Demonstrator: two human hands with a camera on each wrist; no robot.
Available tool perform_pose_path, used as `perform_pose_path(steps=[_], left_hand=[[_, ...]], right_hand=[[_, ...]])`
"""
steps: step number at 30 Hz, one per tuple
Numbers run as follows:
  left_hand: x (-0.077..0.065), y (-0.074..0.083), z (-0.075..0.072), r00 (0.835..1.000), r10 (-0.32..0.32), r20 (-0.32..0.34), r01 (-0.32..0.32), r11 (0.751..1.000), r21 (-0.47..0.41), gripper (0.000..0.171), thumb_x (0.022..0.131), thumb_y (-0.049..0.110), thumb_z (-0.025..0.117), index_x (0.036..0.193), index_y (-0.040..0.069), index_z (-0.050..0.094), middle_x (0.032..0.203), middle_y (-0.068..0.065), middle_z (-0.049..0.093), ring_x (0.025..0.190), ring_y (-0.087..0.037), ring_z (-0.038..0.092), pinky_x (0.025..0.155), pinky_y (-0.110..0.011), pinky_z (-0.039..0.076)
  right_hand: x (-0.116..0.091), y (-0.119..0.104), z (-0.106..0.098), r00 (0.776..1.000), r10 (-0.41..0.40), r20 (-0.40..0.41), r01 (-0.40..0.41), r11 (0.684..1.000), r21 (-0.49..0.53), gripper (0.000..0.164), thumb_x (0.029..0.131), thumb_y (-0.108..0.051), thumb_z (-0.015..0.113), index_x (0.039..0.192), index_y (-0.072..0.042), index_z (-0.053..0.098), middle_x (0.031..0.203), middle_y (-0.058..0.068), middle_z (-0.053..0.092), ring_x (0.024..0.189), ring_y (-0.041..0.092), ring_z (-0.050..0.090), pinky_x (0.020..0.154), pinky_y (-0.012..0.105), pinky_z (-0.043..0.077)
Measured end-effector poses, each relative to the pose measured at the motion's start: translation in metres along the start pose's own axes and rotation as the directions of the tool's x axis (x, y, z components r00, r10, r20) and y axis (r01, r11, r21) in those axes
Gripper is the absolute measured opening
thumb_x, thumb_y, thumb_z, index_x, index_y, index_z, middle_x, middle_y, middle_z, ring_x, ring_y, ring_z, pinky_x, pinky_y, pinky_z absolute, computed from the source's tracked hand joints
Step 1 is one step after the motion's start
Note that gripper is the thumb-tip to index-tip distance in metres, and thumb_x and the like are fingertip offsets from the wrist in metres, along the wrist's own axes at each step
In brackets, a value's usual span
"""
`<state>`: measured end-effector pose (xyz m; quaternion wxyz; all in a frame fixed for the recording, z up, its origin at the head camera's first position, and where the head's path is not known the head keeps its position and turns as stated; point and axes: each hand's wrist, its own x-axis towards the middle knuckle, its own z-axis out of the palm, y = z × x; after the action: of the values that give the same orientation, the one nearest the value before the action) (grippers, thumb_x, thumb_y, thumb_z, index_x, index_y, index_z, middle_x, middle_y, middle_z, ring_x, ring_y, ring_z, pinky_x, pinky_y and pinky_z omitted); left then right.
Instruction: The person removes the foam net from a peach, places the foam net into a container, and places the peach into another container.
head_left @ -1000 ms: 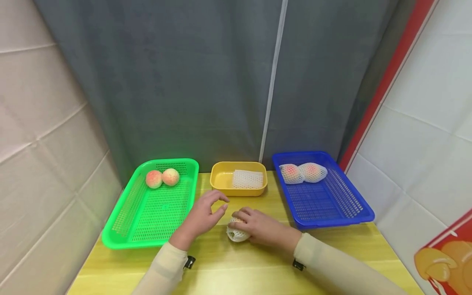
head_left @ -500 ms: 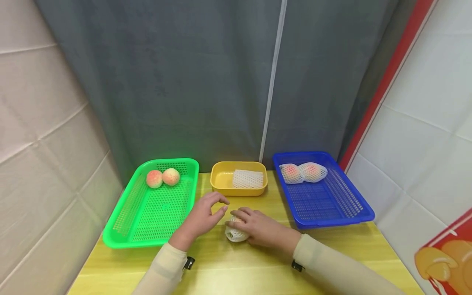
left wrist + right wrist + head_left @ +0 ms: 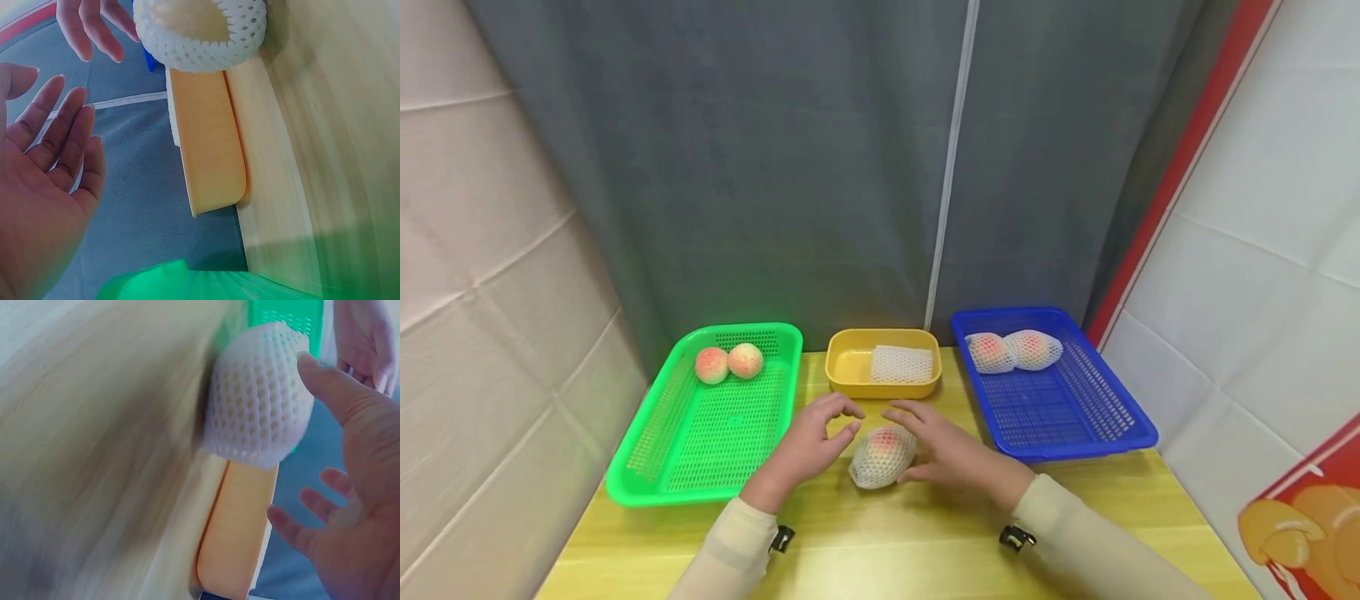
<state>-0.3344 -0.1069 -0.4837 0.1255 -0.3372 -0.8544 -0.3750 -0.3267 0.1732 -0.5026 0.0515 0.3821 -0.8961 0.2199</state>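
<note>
The foam-netted peach rests between the left hand and right hand, thumbs and fingers apart, gripping nothing, presumably because the tabletop bears its weight.

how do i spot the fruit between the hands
On the yellow wooden table, find the yellow plastic tray. Nearer the wearer lies a round, pink-and-yellow fruit in white foam netting. Unlike the netted pair in the blue plastic basket, it sits alone on the table.

Grey curtain behind, pale wall panels either side, yellow wood-grain table in front
</note>
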Motion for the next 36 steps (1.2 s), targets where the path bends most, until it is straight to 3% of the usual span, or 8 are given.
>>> perform_pose_path(steps=[6, 9, 13, 19, 24, 30, 36], left_hand=[[-0.003, -0.002, 0.004, 1.0, 0.0, -0.014, 0.0, 1.0, -0.023, 0.013, 0.1, 0.026, 0.065, 0.111, 0.02, 0.069, 0.106, 0.011, 0.065, 0.105, -0.016, 0.062, 0.089, -0.038, 0.052], [-0.004, -0.001, 0.006, 1.0, -0.013, -0.015, 0.012, 0.999, -0.039, 0.013, 0.1, 0.025, 0.065, 0.111, 0.02, 0.069, 0.107, 0.01, 0.065, 0.105, -0.017, 0.062, 0.088, -0.04, 0.053], [-0.005, 0.002, 0.009, 0.999, -0.053, 0.0, 0.053, 0.995, -0.085, 0.012, 0.099, 0.024, 0.066, 0.111, 0.02, 0.068, 0.108, 0.007, 0.064, 0.106, -0.025, 0.063, 0.091, -0.046, 0.051], [-0.005, 0.001, 0.013, 0.997, -0.071, 0.012, 0.072, 0.992, -0.106, 0.013, 0.098, 0.02, 0.068, 0.111, 0.017, 0.068, 0.109, 0.006, 0.064, 0.107, -0.025, 0.064, 0.094, -0.048, 0.051], [-0.005, -0.003, 0.016, 0.997, -0.077, 0.017, 0.079, 0.99, -0.115, 0.016, 0.097, 0.02, 0.068, 0.112, 0.012, 0.068, 0.109, 0.008, 0.064, 0.107, -0.024, 0.063, 0.095, -0.049, 0.051], [-0.005, -0.006, 0.017, 0.995, -0.094, 0.014, 0.095, 0.988, -0.123, 0.013, 0.097, 0.021, 0.069, 0.109, 0.025, 0.067, 0.108, 0.009, 0.064, 0.107, -0.022, 0.063, 0.095, -0.047, 0.051], [-0.005, -0.007, 0.018, 0.995, -0.095, 0.014, 0.096, 0.988, -0.121, 0.014, 0.097, 0.021, 0.069, 0.108, 0.029, 0.066, 0.108, 0.005, 0.066, 0.106, -0.018, 0.063, 0.095, -0.048, 0.051]], right_hand=[[-0.002, 0.002, -0.002, 0.998, 0.029, -0.047, -0.025, 0.997, 0.068, 0.098, 0.079, -0.037, 0.088, 0.158, -0.032, 0.029, 0.158, 0.004, 0.033, 0.143, 0.024, 0.036, 0.11, 0.047, 0.042], [-0.003, 0.001, 0.0, 0.996, 0.077, -0.047, -0.068, 0.985, 0.157, 0.095, 0.081, -0.035, 0.087, 0.157, -0.027, 0.031, 0.156, 0.003, 0.037, 0.142, 0.025, 0.039, 0.111, 0.049, 0.04], [-0.002, 0.004, 0.007, 0.986, 0.167, -0.016, -0.153, 0.936, 0.318, 0.091, 0.083, -0.036, 0.085, 0.157, -0.02, 0.034, 0.155, 0.001, 0.039, 0.142, 0.031, 0.04, 0.112, 0.054, 0.037], [0.002, 0.012, 0.022, 0.96, 0.268, 0.081, -0.276, 0.852, 0.445, 0.093, 0.082, -0.045, 0.083, 0.157, -0.026, 0.033, 0.158, -0.001, 0.038, 0.144, 0.027, 0.037, 0.115, 0.055, 0.031], [0.005, 0.019, 0.032, 0.958, 0.258, 0.122, -0.285, 0.832, 0.476, 0.092, 0.082, -0.046, 0.083, 0.157, -0.027, 0.033, 0.154, -0.004, 0.042, 0.136, 0.019, 0.045, 0.114, 0.052, 0.033], [0.007, 0.025, 0.039, 0.968, 0.215, 0.131, -0.252, 0.83, 0.497, 0.084, 0.083, -0.045, 0.083, 0.153, -0.027, 0.041, 0.143, -0.008, 0.053, 0.126, 0.014, 0.054, 0.108, 0.044, 0.041], [0.008, 0.03, 0.044, 0.976, 0.191, 0.11, -0.22, 0.83, 0.513, 0.082, 0.081, -0.043, 0.085, 0.15, -0.028, 0.044, 0.137, -0.01, 0.056, 0.12, 0.013, 0.056, 0.105, 0.04, 0.044]])
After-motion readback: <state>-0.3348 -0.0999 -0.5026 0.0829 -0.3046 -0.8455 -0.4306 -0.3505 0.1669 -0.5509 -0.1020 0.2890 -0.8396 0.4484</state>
